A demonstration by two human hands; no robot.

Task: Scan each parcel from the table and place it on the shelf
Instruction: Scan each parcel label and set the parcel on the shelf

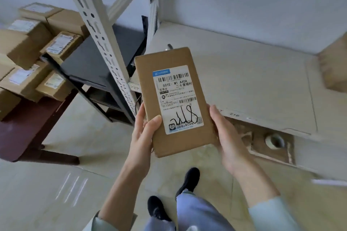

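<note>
Fingers of both hands grip parcel; shelf behind.

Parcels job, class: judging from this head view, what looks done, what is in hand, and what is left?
Done: one box already sits on the shelf. In hand: left hand and right hand hold a labelled parcel in front of the shelf. Left: a pile of boxes remains on the table.

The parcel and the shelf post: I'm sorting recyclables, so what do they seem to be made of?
The parcel, held in both hands, looks like plain brown cardboard, matte, with a white printed paper label stuck on. The shelf post looks like pale painted metal: a slotted angle upright with punched holes.
</note>
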